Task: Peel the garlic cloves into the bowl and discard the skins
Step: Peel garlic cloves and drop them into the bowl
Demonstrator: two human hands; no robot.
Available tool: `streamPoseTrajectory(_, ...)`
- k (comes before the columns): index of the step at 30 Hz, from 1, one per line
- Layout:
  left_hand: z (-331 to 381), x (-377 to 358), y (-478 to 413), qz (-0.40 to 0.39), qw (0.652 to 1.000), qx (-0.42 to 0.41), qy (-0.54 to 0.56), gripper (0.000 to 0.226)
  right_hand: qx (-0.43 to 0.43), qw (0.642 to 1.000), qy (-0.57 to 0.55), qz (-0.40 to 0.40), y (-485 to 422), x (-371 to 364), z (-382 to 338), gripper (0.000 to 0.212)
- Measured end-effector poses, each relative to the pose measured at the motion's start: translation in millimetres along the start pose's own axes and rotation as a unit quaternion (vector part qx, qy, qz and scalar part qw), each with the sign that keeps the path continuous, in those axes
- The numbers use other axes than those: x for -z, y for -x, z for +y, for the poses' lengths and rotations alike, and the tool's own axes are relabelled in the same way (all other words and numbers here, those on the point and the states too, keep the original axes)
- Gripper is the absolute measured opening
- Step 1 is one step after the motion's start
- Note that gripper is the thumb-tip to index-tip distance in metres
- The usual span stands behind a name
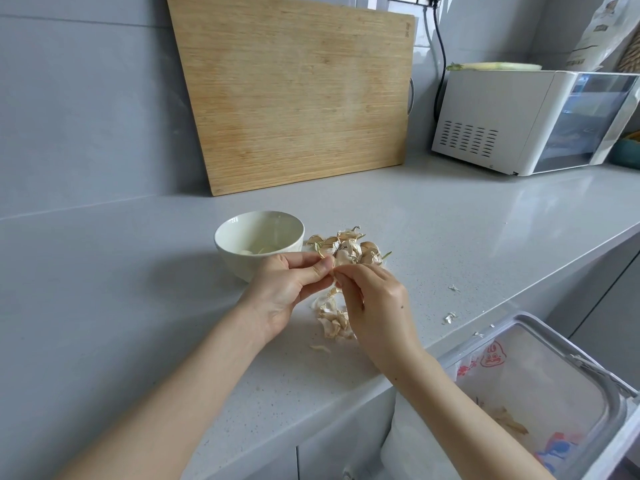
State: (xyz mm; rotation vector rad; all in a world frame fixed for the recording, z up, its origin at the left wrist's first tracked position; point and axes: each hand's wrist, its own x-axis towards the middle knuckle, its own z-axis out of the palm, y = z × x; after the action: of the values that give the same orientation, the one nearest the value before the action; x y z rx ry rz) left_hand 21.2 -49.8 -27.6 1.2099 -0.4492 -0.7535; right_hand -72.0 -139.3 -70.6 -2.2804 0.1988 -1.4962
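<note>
Your left hand (pixel 287 285) and right hand (pixel 377 306) meet at the middle of the counter (pixel 138 271), fingertips together. Both are curled and pinch one clove (pixel 334 271) between them (your fingers hide most of it, so you cannot tell how much skin is left on it). A strip of skin (pixel 331 293) dangles from the pinch, straight down at 6 o'clock.

Taking your hands as the centre:

- The bowl (pixel 221 237) stands at 11 o'clock, just beyond your left knuckles, which cover its near wall. A peeled clove (pixel 246 252) lies at the bottom.
- A pile of unpeeled garlic (pixel 349 247) lies at 12 to 1 o'clock, just beside the bowl and just past your fingertips.
- A heap of skins (pixel 334 320) lies at 6 o'clock, on the counter between your wrists.
- Flecks of skin (pixel 450 317) lie at 3 o'clock, near the counter's edge.
- The bin (pixel 568 346) is at 4 o'clock, below the counter's edge. It is lined with a bag, and some skins (pixel 509 424) lie inside it.
- A board (pixel 294 98) leans on the wall at 12 o'clock, well beyond the bowl.
- An oven (pixel 502 123) sits at 2 o'clock, at the back of the counter, with a black cable (pixel 441 64) hanging behind it.
</note>
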Motion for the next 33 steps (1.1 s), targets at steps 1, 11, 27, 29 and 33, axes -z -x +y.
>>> streamPoseTrajectory(1,0,0,0,0.001,1.0,0.0,-0.004,0.006,0.004,1.0,0.004,0.002,0,0,0,0.025)
streamPoseTrajectory(11,2,0,4,-0.017,1.0,0.015,-0.011,0.008,0.021,0.999,0.049,-0.005,-1,0,-5,0.023)
streamPoseTrajectory(27,16,7,7,-0.078,0.996,0.041,-0.007,0.013,-0.18,0.984,0.013,-0.008,-4,7,2,0.022)
streamPoseTrajectory(29,16,7,7,-0.073,0.997,0.038,0.005,0.014,-0.198,0.98,-0.001,-0.022,-4,9,0,0.025)
streamPoseTrajectory(33,15,6,6,-0.056,0.998,0.027,0.03,0.016,-0.242,0.967,-0.06,-0.051,-6,13,-4,0.008)
